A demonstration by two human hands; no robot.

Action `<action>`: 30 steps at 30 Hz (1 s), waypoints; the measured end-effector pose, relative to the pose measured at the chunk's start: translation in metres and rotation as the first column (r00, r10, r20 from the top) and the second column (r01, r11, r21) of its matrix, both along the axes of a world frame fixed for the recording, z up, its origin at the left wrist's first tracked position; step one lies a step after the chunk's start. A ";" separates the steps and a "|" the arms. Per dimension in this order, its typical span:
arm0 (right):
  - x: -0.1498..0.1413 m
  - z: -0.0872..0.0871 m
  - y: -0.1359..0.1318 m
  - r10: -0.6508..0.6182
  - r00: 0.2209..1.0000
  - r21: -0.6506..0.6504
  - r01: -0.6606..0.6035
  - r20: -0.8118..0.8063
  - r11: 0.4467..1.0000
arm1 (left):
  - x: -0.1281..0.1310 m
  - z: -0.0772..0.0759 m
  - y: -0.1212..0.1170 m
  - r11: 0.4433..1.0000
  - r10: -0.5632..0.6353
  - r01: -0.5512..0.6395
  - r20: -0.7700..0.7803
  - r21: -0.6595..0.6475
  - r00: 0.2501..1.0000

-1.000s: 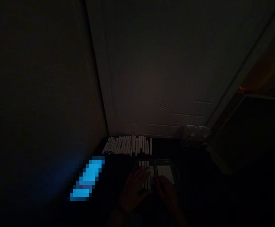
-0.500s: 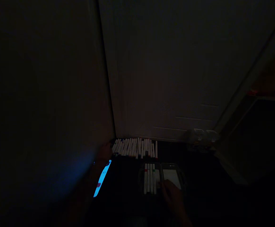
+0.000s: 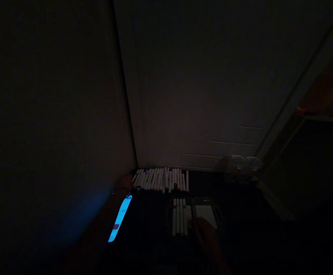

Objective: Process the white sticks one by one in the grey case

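My left hand is at the left end of a row of white markers along the wall. Its fingertips are beside the endmost marker, but darkness hides whether they hold it. My right hand has its fingers closed at the near edge of an open clear plastic case, by the middle fold. Several white markers lie side by side in the case's left half, with red and green bands on some. A white panel or sheet shows in the right half.
A lit phone screen glows beneath my left forearm. Clear plastic containers stand by the wall at the right. A pale patterned wall rises behind the dark surface, with another wall close on the left.
The view has shifted slightly, moving most things a little left. My left hand is slightly further from the row's end, where the leftmost marker now leans outward. My right hand stays at the case.
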State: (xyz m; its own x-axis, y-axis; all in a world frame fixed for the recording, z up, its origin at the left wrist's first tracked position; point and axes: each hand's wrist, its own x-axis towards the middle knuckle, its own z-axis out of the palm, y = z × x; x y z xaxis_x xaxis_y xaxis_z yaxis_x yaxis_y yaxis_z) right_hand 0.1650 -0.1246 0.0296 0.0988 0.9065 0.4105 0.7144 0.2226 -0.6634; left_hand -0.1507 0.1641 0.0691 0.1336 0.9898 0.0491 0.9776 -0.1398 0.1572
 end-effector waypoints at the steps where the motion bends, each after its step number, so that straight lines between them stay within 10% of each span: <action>1: 0.000 -0.001 0.000 -0.007 1.000 0.006 0.007 0.005 1.000 | 0.000 0.000 0.001 1.000 -0.001 0.001 -0.010 0.000 1.000; 30: -0.002 0.001 0.001 -0.030 0.999 0.012 0.030 0.034 0.999 | 0.004 0.007 0.010 0.988 0.045 -0.050 -0.036 -0.144 0.998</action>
State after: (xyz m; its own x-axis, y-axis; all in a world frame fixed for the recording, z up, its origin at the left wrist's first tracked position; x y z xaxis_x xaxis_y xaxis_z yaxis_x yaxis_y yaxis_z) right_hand 0.1633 -0.1232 0.0305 0.1115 0.8987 0.4242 0.7433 0.2079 -0.6358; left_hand -0.1468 0.1745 0.0759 0.0853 0.9914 -0.0989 0.9876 -0.0710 0.1402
